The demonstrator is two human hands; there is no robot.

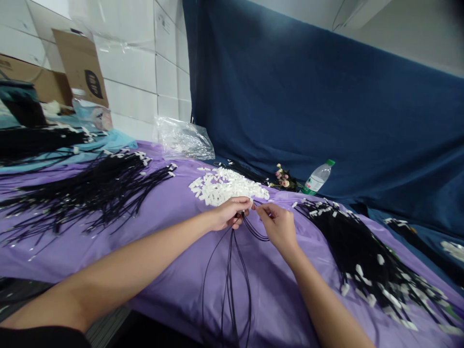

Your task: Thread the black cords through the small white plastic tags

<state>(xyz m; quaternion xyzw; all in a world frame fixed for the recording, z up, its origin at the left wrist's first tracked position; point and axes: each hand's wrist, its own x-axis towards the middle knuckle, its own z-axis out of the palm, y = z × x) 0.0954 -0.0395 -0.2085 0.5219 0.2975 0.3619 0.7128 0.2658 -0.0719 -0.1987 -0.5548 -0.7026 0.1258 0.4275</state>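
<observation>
My left hand is closed around a bunch of thin black cords that hang down over the purple cloth toward me. My right hand pinches the end of one cord beside the left fingertips, and a small white piece shows between the two hands. Just beyond both hands lies a heap of small white plastic pieces.
A spread of black cords with white tags lies at the left and another pile at the right. A water bottle, small dried flowers and a clear plastic bag sit at the back. Blue fabric hangs behind; cardboard boxes stand far left.
</observation>
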